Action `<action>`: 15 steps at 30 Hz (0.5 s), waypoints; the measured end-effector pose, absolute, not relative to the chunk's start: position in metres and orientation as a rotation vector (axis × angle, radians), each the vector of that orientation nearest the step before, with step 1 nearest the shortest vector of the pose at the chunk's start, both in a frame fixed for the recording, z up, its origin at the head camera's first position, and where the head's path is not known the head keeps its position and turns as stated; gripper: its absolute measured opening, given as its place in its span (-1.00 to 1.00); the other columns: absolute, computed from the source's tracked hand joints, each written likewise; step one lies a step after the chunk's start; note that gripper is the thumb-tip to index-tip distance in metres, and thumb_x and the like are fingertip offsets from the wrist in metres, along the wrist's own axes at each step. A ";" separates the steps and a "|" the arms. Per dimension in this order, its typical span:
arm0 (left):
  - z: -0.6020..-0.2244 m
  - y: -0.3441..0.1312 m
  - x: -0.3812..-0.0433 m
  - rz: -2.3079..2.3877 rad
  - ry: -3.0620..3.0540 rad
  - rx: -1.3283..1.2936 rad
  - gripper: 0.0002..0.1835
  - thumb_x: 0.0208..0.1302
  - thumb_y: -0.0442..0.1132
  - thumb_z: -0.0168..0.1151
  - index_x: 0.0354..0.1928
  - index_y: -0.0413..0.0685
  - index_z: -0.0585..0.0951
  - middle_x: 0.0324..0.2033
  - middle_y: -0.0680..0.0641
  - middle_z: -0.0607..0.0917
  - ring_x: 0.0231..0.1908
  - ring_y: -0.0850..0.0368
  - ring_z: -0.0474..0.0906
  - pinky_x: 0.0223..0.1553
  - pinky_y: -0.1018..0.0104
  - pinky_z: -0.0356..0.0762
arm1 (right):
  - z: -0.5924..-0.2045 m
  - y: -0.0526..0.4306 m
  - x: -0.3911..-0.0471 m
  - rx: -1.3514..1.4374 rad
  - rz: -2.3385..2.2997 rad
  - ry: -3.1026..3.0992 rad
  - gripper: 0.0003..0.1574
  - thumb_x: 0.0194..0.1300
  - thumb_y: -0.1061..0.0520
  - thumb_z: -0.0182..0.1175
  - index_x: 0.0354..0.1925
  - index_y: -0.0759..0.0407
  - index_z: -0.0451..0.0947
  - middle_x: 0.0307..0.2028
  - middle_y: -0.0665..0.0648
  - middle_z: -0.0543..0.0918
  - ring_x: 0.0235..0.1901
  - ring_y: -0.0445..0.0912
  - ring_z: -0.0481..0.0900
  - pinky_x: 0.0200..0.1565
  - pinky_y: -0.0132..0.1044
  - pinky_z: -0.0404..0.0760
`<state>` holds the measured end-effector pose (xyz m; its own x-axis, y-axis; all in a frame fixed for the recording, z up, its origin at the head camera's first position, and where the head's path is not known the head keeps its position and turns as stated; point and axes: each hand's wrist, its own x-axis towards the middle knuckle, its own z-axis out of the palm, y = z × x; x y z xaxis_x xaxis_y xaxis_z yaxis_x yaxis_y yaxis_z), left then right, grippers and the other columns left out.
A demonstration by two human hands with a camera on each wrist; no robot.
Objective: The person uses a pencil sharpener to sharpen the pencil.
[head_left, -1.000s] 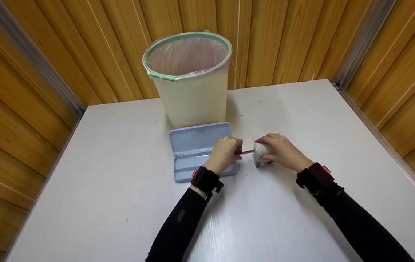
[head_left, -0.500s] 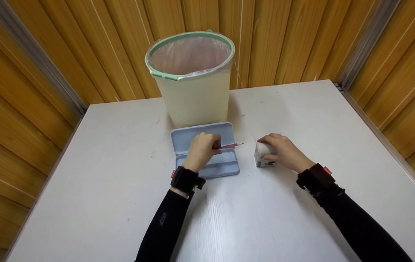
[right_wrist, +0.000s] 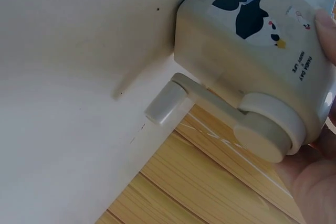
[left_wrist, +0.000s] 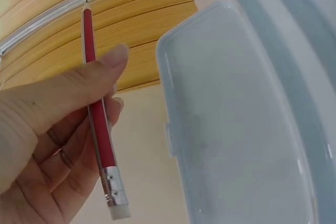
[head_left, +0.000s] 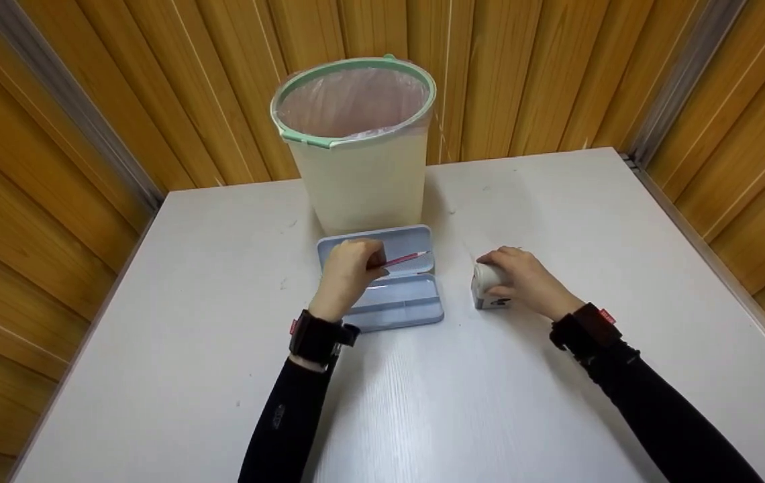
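Observation:
A red pencil point(left_wrist: 101, 129) with a sharpened tip and a white eraser end is pinched between the thumb and fingers of my left hand point(head_left: 347, 274). This hand is above the blue pencil case point(head_left: 396, 314), which lies open with its lid point(head_left: 402, 240) laid back. On the right, my right hand point(head_left: 523, 280) grips the top of a pale crank pencil sharpener point(head_left: 488, 285), which stands on the table. In the right wrist view its crank handle point(right_wrist: 210, 102) and a panda print point(right_wrist: 249, 17) show. No pencil is seen at the sharpener; its front opening is hidden.
Behind the pencil case stands a cream trash bin point(head_left: 366, 188) with a green rim and a clear liner. Wood-panelled walls enclose the white table point(head_left: 154, 349) at the back and both sides.
My left hand has drawn the pencil out of the sharpener and carried it left over the pencil case. The right hand stays on the sharpener.

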<state>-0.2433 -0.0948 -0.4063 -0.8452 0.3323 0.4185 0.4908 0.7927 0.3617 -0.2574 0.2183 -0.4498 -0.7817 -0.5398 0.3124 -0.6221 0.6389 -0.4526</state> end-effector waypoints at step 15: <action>-0.411 -0.121 -0.246 -0.806 -2.735 -0.541 -0.87 -0.02 -0.33 0.51 -0.46 -0.13 0.69 -0.54 -0.04 0.73 -0.48 0.11 0.61 -0.35 0.23 0.55 | -0.448 0.218 -0.255 0.928 0.847 -2.758 -0.40 0.00 0.31 0.46 0.05 0.34 0.53 -0.10 0.31 0.65 -0.06 0.19 0.60 0.01 0.11 0.60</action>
